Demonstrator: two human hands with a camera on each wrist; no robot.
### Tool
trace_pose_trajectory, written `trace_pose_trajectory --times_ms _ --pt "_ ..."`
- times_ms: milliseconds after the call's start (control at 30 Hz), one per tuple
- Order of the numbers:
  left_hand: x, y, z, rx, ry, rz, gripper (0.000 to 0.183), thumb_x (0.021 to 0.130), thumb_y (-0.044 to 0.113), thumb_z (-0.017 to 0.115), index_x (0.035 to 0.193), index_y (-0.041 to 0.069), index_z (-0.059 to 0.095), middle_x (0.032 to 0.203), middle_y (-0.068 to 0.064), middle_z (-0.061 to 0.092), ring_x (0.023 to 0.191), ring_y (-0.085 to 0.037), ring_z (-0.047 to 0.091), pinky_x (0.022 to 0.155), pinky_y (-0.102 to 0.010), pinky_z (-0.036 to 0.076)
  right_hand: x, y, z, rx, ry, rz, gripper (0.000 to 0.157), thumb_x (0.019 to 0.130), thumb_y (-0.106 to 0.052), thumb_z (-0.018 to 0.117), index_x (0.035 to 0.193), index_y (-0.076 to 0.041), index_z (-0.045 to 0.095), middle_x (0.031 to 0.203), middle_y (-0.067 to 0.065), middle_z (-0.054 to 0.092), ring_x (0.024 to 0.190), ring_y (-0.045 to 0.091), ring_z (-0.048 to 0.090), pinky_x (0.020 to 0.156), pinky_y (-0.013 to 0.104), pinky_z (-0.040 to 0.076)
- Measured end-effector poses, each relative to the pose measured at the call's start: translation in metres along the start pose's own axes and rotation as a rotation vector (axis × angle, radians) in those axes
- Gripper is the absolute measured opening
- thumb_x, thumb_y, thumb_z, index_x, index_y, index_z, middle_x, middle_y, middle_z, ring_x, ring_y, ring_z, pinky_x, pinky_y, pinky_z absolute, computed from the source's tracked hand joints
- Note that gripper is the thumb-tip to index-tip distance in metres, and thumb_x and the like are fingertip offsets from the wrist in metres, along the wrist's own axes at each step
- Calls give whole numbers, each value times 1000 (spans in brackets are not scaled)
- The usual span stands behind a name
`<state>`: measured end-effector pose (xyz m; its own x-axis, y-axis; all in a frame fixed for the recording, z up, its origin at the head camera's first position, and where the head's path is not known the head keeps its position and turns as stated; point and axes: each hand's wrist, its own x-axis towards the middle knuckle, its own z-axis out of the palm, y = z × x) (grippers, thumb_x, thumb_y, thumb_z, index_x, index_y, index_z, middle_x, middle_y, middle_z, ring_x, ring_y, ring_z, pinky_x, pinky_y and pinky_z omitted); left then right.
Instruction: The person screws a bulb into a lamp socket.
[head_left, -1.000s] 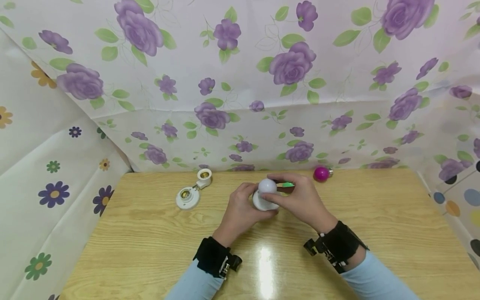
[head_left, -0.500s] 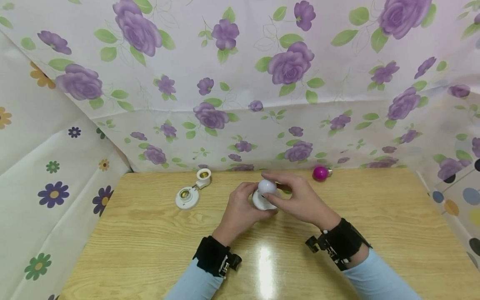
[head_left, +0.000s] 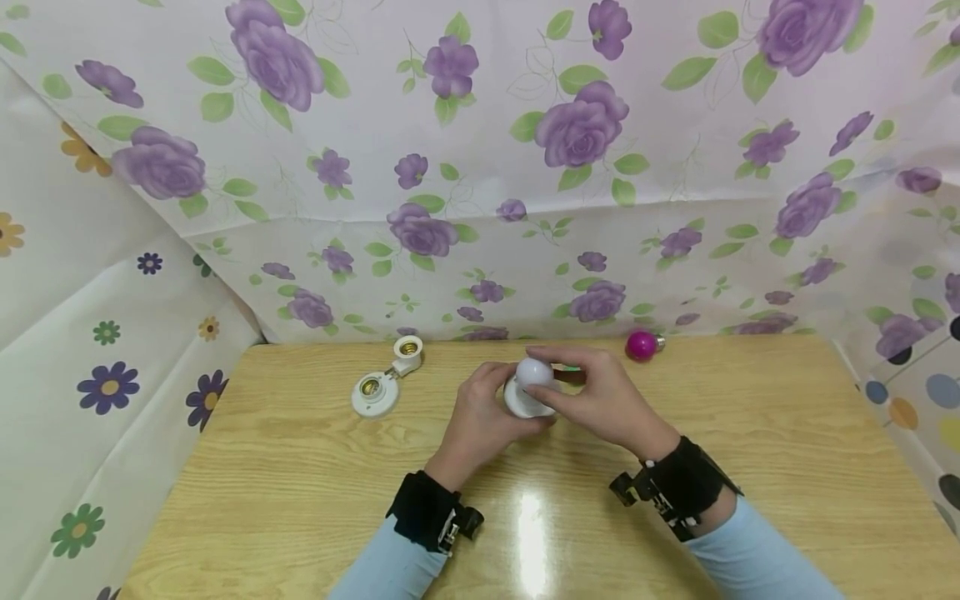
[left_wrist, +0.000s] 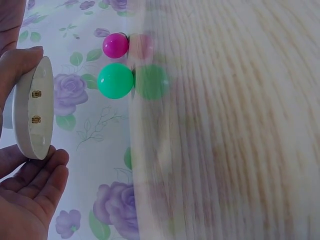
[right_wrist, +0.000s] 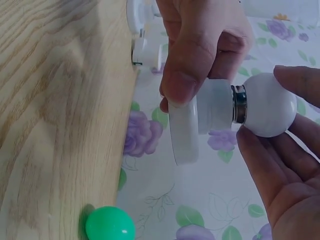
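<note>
My left hand grips a round white lamp holder by its base, above the table. A white light bulb stands at the holder's mouth, and my right hand pinches its globe between thumb and fingers. In the right wrist view, part of the bulb's metal screw cap shows between the globe and the holder's collar. From the left wrist, the holder's underside with two brass terminals faces the camera.
Two joined white lamp sockets lie left on the wooden table. A magenta bulb rests near the back edge. A green bulb sits beside it, mostly hidden behind my right hand in the head view. Floral cloth hangs behind.
My right fingers shift slightly round the bulb's globe, leftward and then a little back. The left hand and the holder stay almost still.
</note>
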<state>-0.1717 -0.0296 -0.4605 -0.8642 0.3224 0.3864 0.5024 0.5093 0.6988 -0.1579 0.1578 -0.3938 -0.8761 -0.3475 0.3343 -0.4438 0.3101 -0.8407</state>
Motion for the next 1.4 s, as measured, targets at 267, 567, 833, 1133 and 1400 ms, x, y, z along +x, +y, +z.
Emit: trace_pose_trajectory --times_ms 267,567,833,1133,1400 --pt "0 0 0 22 7 -10 66 67 56 75 122 24 58 111 10 52 101 -6 50 83 -27 44 0 17 7 26 106 -44 40 76 -29 77 112 -16 66 111 -4 62 100 17 58 75 31 50" --pt "0 -1 -1 16 -9 -22 64 67 54 76 120 22 59 111 9 52 102 -13 52 85 -29 43 -1 5 5 -41 72 -12 54 74 -27 79 123 -16 58 122 -1 56 110 16 52 82 38 48" --pt "0 -3 0 11 -13 -7 65 68 55 75 120 22 58 111 10 52 103 -7 49 85 -27 43 2 17 1 -94 -55 -109 52 85 -30 68 133 -19 51 138 -3 44 122 15 43 91 40 42" --pt "0 -4 2 7 -22 0 67 68 57 74 123 21 57 113 9 52 103 -7 49 84 -28 44 1 -14 -2 -64 -88 -123 44 84 -2 64 127 0 53 129 14 51 114 23 51 91 35 42" --pt "-1 -3 3 1 -11 -7 66 68 55 75 122 22 57 112 9 52 102 -6 49 84 -29 44 0 11 1 -59 -47 -72 43 84 -17 69 126 -15 57 126 -3 54 110 11 52 85 29 46"
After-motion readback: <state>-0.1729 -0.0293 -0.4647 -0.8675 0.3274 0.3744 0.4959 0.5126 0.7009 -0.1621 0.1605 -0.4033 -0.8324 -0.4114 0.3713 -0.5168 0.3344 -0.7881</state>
